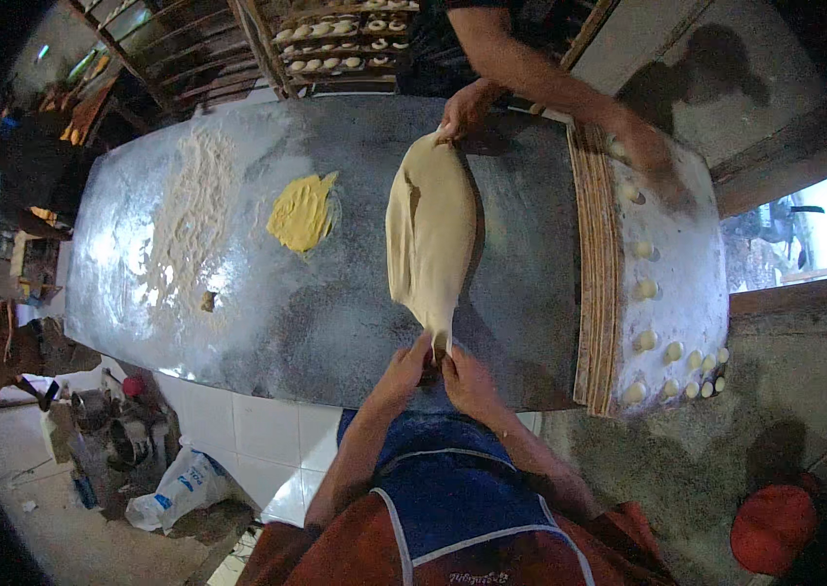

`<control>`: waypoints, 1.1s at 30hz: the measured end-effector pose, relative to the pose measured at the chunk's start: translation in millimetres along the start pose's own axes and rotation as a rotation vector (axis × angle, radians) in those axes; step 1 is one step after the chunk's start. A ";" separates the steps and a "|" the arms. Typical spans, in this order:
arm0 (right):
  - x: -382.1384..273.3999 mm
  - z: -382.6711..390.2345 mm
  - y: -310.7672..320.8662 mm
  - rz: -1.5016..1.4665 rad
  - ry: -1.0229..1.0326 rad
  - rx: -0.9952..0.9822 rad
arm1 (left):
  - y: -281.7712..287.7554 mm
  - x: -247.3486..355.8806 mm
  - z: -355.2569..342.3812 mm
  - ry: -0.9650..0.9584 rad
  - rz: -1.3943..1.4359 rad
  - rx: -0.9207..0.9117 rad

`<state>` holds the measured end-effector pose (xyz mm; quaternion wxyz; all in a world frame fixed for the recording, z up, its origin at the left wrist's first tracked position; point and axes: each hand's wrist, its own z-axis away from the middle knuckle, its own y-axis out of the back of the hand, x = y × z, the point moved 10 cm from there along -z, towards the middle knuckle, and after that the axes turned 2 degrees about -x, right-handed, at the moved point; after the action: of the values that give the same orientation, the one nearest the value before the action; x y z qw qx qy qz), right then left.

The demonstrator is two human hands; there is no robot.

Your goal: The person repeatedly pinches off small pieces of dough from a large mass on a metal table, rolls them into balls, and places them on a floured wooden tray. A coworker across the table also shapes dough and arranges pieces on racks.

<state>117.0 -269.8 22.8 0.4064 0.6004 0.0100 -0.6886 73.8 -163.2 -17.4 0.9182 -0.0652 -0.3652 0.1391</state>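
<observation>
A large, long sheet of pale dough (438, 220) stretches across the metal table (521, 293), its near end drawn into a narrow tail. My left hand (403, 372) and my right hand (472, 383) are closed side by side on that tail, at the table's near edge. Across from me, a co-worker's hand (472, 109) grips the far end of the same dough. A lengthwise fold runs along the dough's left side. To its left lies a smeared yellow mound, like margarine (302, 214).
Scattered flour (190, 215) covers part of the table's left side. Stacked boards (594, 273) stand at the right, the top one carrying several small dough balls (645, 289). The co-worker's other hand (643, 156), blurred, reaches over them. Racks with dough pieces (335, 44) stand behind.
</observation>
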 end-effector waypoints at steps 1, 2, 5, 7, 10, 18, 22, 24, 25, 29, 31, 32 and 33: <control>-24.6 11.9 8.0 0.127 -0.051 -0.008 | -27.8 17.8 -7.8 0.042 0.354 -0.107; -37.1 20.2 15.5 0.251 -0.100 -0.006 | -53.8 33.9 -8.4 0.082 0.700 -0.219; -51.1 42.5 6.6 0.049 0.015 -0.274 | -67.6 14.0 -30.3 0.238 1.146 -0.774; -105.1 69.2 5.0 -0.264 0.205 -0.579 | -51.5 22.2 -7.2 0.206 0.752 -0.321; -157.2 45.7 35.5 -0.181 0.459 -0.267 | -31.8 6.7 6.3 0.221 0.782 -0.243; -108.9 -69.7 -113.5 -0.675 0.165 -0.976 | -33.4 24.3 59.9 -0.643 -1.657 -0.245; -66.2 -40.6 -127.4 -0.650 0.092 -0.780 | -73.5 163.8 188.0 -0.962 -0.972 -0.361; -35.0 -2.3 -58.3 -0.330 0.255 -0.408 | -37.7 168.1 177.9 -1.076 -0.953 -0.117; -18.1 24.8 -19.3 -0.119 0.260 -0.217 | -1.3 141.6 150.8 -0.967 -0.996 0.005; 18.4 76.4 62.3 0.804 -0.010 0.207 | 122.8 29.0 81.1 -0.783 -1.304 0.405; 17.3 39.9 75.6 0.840 -0.050 0.290 | 144.5 58.2 62.4 -0.773 -1.340 0.722; 6.2 13.1 85.7 0.773 -0.047 0.395 | 143.9 92.5 44.6 -0.804 -1.269 0.884; -6.9 -9.5 86.2 0.700 -0.027 0.492 | 132.3 110.1 27.7 -0.811 -1.207 0.927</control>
<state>173.8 -318.9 66.8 0.4603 0.6376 -0.3644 -0.4988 103.7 -3.3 45.3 0.5675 0.5763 -0.5433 -0.2250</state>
